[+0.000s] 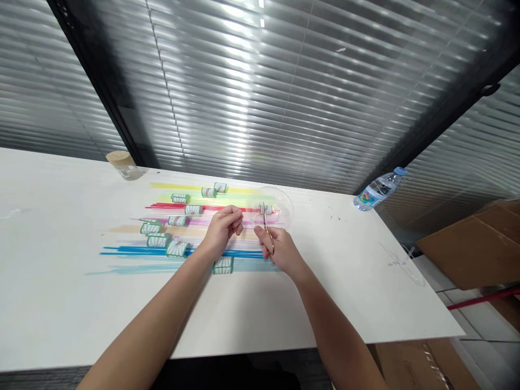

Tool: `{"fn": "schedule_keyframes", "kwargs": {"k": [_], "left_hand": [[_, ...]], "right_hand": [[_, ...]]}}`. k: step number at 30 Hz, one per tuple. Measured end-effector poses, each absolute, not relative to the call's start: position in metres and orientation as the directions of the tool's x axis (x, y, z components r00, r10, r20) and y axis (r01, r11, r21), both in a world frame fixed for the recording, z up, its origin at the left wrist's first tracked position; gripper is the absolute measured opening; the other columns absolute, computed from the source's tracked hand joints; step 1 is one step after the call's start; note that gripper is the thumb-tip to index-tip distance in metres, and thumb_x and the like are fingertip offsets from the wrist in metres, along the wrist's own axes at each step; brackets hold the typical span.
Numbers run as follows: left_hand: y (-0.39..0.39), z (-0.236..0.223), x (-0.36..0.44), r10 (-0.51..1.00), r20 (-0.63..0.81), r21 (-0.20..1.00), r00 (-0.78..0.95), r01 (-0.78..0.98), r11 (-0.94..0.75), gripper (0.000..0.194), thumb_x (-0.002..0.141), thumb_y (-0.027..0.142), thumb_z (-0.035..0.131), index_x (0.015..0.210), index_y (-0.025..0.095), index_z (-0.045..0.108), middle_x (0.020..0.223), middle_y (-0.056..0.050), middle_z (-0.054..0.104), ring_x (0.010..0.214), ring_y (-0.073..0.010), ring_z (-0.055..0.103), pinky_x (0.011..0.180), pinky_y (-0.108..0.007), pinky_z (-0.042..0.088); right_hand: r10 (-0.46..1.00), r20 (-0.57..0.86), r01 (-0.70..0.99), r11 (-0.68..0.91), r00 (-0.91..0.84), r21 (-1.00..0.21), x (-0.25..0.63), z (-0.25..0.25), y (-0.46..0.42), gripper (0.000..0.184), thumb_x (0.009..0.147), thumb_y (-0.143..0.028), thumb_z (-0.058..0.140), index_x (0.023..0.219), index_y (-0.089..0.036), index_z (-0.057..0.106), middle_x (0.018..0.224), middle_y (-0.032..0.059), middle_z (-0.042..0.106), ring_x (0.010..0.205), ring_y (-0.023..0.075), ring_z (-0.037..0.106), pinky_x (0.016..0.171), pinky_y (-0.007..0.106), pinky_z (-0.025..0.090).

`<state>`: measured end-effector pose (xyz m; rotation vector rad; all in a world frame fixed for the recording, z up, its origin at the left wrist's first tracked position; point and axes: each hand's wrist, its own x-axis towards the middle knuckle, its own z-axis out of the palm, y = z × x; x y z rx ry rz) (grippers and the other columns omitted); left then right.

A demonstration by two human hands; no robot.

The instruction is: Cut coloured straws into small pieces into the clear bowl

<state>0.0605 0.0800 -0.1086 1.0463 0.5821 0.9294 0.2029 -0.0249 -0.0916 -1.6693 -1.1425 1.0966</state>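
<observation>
My right hand (280,249) is closed round a small pair of scissors (266,227) whose blades point away from me. My left hand (223,225) is curled in a pinch; what it holds is too thin to make out. Both hands hover over bundles of coloured strips (134,252) laid in rows on the white table (60,281): yellow, green, red, pink, tan and blue. Each bundle is wrapped in a green-and-white paper band (177,248). A clear shallow dish (280,203) sits just beyond the scissors.
A small jar with a tan lid (122,164) stands at the back left. A water bottle with a blue cap (377,189) lies at the table's far right corner. Cardboard boxes (475,244) sit on the floor to the right. Window blinds fill the background.
</observation>
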Motion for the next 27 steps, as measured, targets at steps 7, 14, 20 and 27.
{"fn": "schedule_keyframes", "kwargs": {"k": [7,14,20,27], "left_hand": [[0.080,-0.108,0.062,0.890,0.017,0.902,0.456,-0.391,0.184,0.024,0.074,0.026,0.068,0.061,0.016,0.050,0.056,0.004,0.040,0.048,-0.0079,0.043,0.049,-0.022,0.030],[0.077,-0.105,0.065,0.919,0.006,0.895,0.394,-0.413,0.171,0.023,0.069,0.024,0.069,0.060,0.016,0.050,0.054,0.005,0.038,0.046,-0.0071,0.041,0.047,-0.021,0.027],[0.074,-0.105,0.068,0.937,0.014,0.856,0.349,-0.489,0.169,0.021,0.069,0.019,0.067,0.059,0.015,0.049,0.053,0.005,0.035,0.046,-0.0053,0.036,0.046,-0.019,0.028],[0.084,-0.100,0.057,0.976,0.033,0.799,0.216,-0.593,0.105,0.017,0.071,0.014,0.062,0.062,0.017,0.048,0.054,0.005,0.033,0.047,-0.0062,0.036,0.046,-0.019,0.033]], "right_hand": [[0.957,-0.199,0.224,-0.246,0.213,-0.943,0.203,-0.093,-0.025,0.057,0.083,-0.070,0.055,0.060,-0.020,0.042,0.049,-0.0031,0.048,0.045,0.0098,0.038,0.048,0.025,0.032],[0.955,-0.187,0.181,-0.231,0.229,-0.956,0.201,-0.092,-0.024,0.058,0.081,-0.070,0.059,0.059,-0.020,0.041,0.047,-0.0037,0.046,0.044,0.0095,0.037,0.047,0.025,0.031],[0.965,-0.110,0.204,-0.161,0.239,-0.966,0.196,-0.093,-0.026,0.059,0.083,-0.069,0.057,0.055,-0.020,0.040,0.047,-0.0026,0.047,0.045,0.0095,0.039,0.049,0.025,0.033],[0.904,-0.039,0.168,-0.121,0.425,-0.978,0.223,-0.091,-0.022,0.055,0.085,-0.071,0.054,0.065,-0.020,0.047,0.050,-0.0018,0.051,0.044,0.0095,0.040,0.047,0.024,0.031]]}}
